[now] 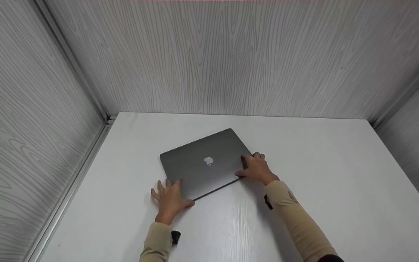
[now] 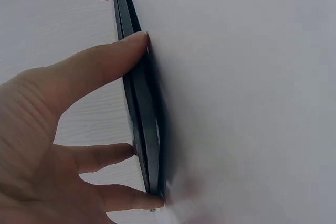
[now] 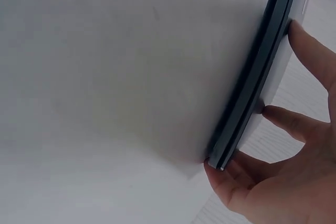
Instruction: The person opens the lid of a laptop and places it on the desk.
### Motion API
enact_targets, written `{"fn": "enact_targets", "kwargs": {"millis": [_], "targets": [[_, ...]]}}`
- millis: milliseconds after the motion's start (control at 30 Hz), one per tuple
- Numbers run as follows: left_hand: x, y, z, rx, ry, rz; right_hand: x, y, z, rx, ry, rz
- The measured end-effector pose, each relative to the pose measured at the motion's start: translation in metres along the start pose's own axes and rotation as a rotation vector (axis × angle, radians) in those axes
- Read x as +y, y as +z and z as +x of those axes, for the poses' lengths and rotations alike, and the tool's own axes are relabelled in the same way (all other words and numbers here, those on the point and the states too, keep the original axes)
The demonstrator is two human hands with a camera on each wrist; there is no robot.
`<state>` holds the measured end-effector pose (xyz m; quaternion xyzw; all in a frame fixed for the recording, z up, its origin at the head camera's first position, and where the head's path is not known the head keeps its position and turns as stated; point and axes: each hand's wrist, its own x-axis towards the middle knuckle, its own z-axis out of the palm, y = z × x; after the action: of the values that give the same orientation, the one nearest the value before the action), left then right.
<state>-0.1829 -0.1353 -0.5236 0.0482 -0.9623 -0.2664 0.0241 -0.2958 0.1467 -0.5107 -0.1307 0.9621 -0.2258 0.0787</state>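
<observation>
A closed dark grey laptop (image 1: 202, 167) with a pale apple logo lies turned at an angle on the white table. My left hand (image 1: 171, 198) is at its near left corner, fingers spread and mostly straight. In the left wrist view the thumb (image 2: 113, 59) touches the laptop's front edge (image 2: 144, 108), and two other fingertips meet the laptop lower down. At the near right corner, my right hand (image 1: 256, 169) grips the laptop. The right wrist view shows its thumb and one finger against the lid side, with other fingers (image 3: 228, 182) curled round the corner.
The white table (image 1: 322, 174) extends round the laptop on all sides. Wood-grain panels stand behind it (image 1: 209, 58), at the left (image 1: 24, 127) and at the right (image 1: 416, 138). A metal rail (image 1: 67, 193) runs along the table's left edge.
</observation>
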Motion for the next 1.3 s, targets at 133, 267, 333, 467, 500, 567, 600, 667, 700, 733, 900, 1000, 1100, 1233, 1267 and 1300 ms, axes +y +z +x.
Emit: {"fn": "enact_targets", "kwargs": {"millis": [133, 267, 333, 467, 500, 567, 600, 667, 700, 733, 900, 1000, 1100, 1233, 1267, 1300], "targets": [[0.002, 0.001, 0.000, 0.020, -0.014, -0.060, 0.000, 0.000, -0.003, 0.023, -0.001, -0.006], [0.004, 0.001, 0.002, 0.023, -0.028, -0.092, -0.001, 0.000, -0.006, 0.029, 0.005, -0.006], [0.004, 0.001, 0.004, 0.019, -0.036, -0.106, -0.001, 0.000, -0.008, 0.039, 0.007, -0.011], [0.005, 0.003, 0.006, 0.016, -0.043, -0.122, 0.000, 0.000, -0.012, 0.059, 0.018, -0.015], [0.005, 0.004, 0.006, 0.018, -0.042, -0.119, 0.000, 0.000, -0.013, 0.059, 0.024, -0.010], [0.005, 0.005, 0.006, 0.015, -0.042, -0.117, 0.001, 0.001, -0.016, 0.059, 0.034, -0.004], [0.005, 0.006, 0.007, 0.013, -0.040, -0.115, 0.003, 0.002, -0.018, 0.058, 0.041, -0.003], [0.007, 0.007, 0.008, 0.005, -0.035, -0.110, 0.005, 0.001, -0.021, 0.061, 0.050, 0.001], [0.008, 0.008, 0.010, -0.002, -0.033, -0.108, 0.006, 0.001, -0.023, 0.064, 0.053, 0.000], [0.010, 0.008, 0.011, -0.011, -0.032, -0.108, 0.008, 0.000, -0.024, 0.070, 0.058, -0.002], [0.017, 0.008, 0.019, -0.053, -0.018, -0.116, 0.013, -0.007, -0.028, 0.091, 0.067, -0.012], [0.019, 0.008, 0.021, -0.071, -0.022, -0.125, 0.015, -0.009, -0.031, 0.092, 0.070, -0.015], [0.019, 0.009, 0.023, -0.088, -0.030, -0.128, 0.016, -0.008, -0.035, 0.096, 0.085, -0.009], [0.020, 0.012, 0.025, -0.100, -0.027, -0.130, 0.019, -0.006, -0.041, 0.099, 0.113, -0.002], [0.020, 0.013, 0.025, -0.101, -0.021, -0.130, 0.020, -0.005, -0.042, 0.099, 0.118, -0.001], [0.021, 0.013, 0.026, -0.103, -0.015, -0.130, 0.021, -0.005, -0.044, 0.097, 0.123, 0.001]]}}
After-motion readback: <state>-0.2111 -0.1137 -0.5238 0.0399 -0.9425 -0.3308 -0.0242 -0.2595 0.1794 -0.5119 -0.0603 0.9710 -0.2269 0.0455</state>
